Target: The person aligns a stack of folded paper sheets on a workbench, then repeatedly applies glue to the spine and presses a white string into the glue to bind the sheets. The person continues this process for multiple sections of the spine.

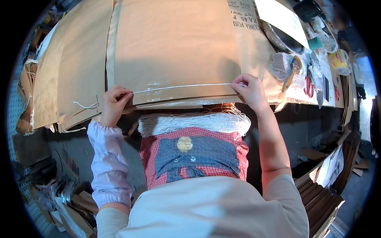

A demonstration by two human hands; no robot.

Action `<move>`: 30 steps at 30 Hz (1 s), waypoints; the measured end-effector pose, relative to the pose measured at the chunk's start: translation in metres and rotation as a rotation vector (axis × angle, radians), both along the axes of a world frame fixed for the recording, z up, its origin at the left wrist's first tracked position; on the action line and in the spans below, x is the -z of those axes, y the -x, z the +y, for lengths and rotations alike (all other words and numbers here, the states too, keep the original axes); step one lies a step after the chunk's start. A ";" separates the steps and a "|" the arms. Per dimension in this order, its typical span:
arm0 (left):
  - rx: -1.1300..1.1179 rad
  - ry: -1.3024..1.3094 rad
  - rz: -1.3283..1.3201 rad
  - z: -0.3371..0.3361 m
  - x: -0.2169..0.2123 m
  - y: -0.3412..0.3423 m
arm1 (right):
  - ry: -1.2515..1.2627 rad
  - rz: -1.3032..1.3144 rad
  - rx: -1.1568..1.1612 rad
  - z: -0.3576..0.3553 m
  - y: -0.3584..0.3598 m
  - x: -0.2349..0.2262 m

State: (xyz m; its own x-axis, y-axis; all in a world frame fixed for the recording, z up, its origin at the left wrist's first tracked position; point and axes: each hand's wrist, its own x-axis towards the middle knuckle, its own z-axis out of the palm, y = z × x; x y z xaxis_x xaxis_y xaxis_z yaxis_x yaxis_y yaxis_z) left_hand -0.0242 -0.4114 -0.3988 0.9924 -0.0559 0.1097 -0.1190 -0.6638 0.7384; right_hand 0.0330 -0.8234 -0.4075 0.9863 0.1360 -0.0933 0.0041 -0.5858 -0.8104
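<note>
A white string [182,86] is stretched nearly straight across the near part of a large brown paper sheet [174,43]. Its left end is pinched in my left hand [115,104], by the sheet's front edge. My right hand [251,90] pinches the other end, thumb and fingers pressed together. Below the table edge, a thick bundle of white strings [192,123] lies across my lap, over a red checked apron [194,154] with a blue patch. Left of my left hand, a short loose piece of string [85,105] rests on another brown sheet.
On the table's right side are red-handled scissors [308,85], a knife [319,93], a brush-like wooden tool [293,73], plastic bags [281,63] and a yellow packet [339,62]. Stacked brown cardboard [323,202] stands at lower right. Scraps and bags [65,198] crowd the lower left.
</note>
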 end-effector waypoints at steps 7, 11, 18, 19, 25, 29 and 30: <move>-0.066 -0.475 -0.240 -0.007 -0.008 0.008 | -0.055 0.173 0.021 0.001 -0.001 -0.013; -0.074 -0.638 -0.370 -0.021 -0.015 0.010 | 0.151 -0.395 -0.065 -0.007 0.001 0.002; 0.058 -0.600 -0.343 -0.020 0.002 0.023 | -0.672 0.430 0.078 -0.004 0.006 -0.017; 0.055 -0.511 -0.333 -0.020 0.002 0.023 | -0.650 0.438 0.070 -0.003 0.006 -0.015; 0.240 -0.308 -0.238 -0.016 -0.006 0.018 | 0.051 -0.273 0.154 0.017 0.020 0.015; 0.240 -0.262 -0.187 -0.015 -0.008 0.018 | -0.465 0.232 0.148 0.002 0.018 0.003; 0.251 -0.240 -0.195 -0.016 -0.006 0.015 | -0.492 0.266 0.130 0.007 0.018 -0.006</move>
